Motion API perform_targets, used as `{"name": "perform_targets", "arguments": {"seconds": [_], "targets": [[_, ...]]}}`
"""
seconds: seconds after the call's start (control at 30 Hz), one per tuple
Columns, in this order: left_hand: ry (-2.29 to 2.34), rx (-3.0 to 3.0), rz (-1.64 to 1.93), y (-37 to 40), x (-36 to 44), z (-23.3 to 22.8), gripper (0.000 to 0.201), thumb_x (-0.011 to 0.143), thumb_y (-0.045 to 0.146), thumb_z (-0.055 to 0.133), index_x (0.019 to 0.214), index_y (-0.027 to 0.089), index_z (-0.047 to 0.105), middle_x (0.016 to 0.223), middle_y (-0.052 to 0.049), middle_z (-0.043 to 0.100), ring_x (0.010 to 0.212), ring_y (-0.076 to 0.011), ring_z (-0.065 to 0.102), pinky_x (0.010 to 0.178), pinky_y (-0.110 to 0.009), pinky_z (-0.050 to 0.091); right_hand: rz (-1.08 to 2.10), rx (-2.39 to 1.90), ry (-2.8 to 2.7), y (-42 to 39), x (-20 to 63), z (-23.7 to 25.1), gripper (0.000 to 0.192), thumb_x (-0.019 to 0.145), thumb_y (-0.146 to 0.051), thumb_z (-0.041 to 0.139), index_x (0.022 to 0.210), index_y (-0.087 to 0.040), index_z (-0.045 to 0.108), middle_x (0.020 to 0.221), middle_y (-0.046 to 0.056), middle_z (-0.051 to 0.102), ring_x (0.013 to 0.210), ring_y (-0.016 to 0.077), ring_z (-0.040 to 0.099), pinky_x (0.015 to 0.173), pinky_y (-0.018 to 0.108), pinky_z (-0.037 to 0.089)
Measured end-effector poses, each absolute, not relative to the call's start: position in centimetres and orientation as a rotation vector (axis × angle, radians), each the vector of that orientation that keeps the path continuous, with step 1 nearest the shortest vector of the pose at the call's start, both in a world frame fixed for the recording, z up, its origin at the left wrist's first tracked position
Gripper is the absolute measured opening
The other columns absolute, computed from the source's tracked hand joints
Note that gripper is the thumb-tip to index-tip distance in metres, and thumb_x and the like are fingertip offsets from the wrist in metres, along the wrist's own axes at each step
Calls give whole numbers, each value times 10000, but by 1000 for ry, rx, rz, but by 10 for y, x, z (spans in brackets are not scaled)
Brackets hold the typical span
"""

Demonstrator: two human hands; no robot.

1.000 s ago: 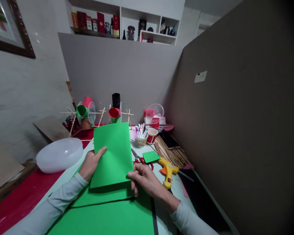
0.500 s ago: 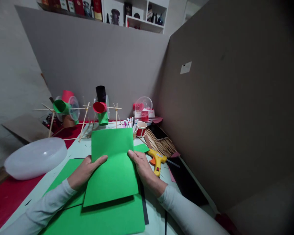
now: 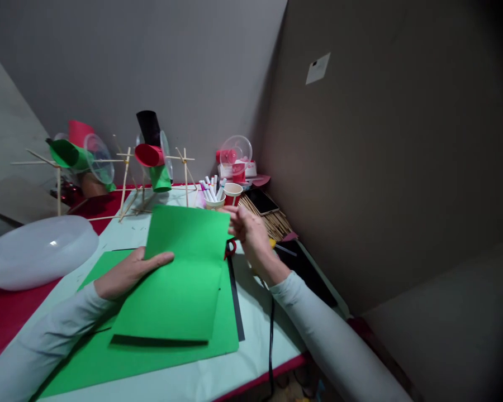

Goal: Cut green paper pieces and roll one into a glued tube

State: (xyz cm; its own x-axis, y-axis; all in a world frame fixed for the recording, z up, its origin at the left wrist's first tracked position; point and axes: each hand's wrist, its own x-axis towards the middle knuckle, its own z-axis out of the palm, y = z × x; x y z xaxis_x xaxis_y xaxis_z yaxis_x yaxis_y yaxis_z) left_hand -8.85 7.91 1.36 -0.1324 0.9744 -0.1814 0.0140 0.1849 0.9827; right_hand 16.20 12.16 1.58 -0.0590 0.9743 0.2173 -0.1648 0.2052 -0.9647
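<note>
Lying nearest on the table [image 3: 184, 379] is a big green sheet [image 3: 151, 357]. Above it the left hand [image 3: 126, 273] pinches the side edge of a smaller green card [image 3: 176, 273], thumb on top. The card looks light and bendy, best held by its edges. The right hand [image 3: 249, 234] grips its far corner with curled fingers. Beyond stand a marker cup [image 3: 213, 195] and stick models [image 3: 151, 162].

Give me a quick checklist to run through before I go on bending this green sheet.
1. Left hand pins the folded green sheet: ok.
2. Right hand grips the sheet's far right corner: ok.
3. Sheet lies on the larger green sheet: ok.
4. Scissors clear of the sheet: not ok, their red handle sits at its edge.
5. Marker cup clear behind: ok.
6. Edges aligned: cannot tell.
</note>
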Motion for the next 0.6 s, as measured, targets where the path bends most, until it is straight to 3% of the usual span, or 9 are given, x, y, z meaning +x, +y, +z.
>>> {"name": "perform_targets", "arguments": {"seconds": [0.07,0.2,0.37,0.53,0.6], "targets": [[1367,925,1172,85,-98,18,412,677,211,815,1053,92,695,792,-91,774,604,-258,716,522,-330,604,1086,-910,-1302,121,170,26,491,885,-633,432,1031,-193,593,1000,86,713,811,170,683,689,290,537],[1297,767,1452,97,-115,27,352,916,134,545,1265,115,585,797,4,777,649,-123,711,695,-208,602,852,-1013,-1530,114,173,34,305,927,-461,474,964,-189,609,895,87,735,722,181,698,645,295,529],[1257,639,1553,97,-120,29,409,946,77,469,1350,102,522,758,16,776,570,-100,695,776,-207,600,370,-1237,-1768,110,176,30,113,897,-250,551,920,-194,646,853,80,717,761,206,656,722,304,440],[1225,544,1530,90,-115,29,345,962,107,445,1269,126,600,688,18,766,542,-114,700,727,-209,615,0,-1450,-1816,117,199,44,254,997,-317,404,1038,-159,599,930,120,696,788,215,633,714,305,397],[1215,514,1512,88,-111,28,336,959,100,447,1253,122,608,670,18,762,522,-118,697,696,-206,619,-57,-1493,-1919,116,196,42,229,998,-296,418,1028,-156,596,898,109,693,768,205,634,689,295,406]]}}
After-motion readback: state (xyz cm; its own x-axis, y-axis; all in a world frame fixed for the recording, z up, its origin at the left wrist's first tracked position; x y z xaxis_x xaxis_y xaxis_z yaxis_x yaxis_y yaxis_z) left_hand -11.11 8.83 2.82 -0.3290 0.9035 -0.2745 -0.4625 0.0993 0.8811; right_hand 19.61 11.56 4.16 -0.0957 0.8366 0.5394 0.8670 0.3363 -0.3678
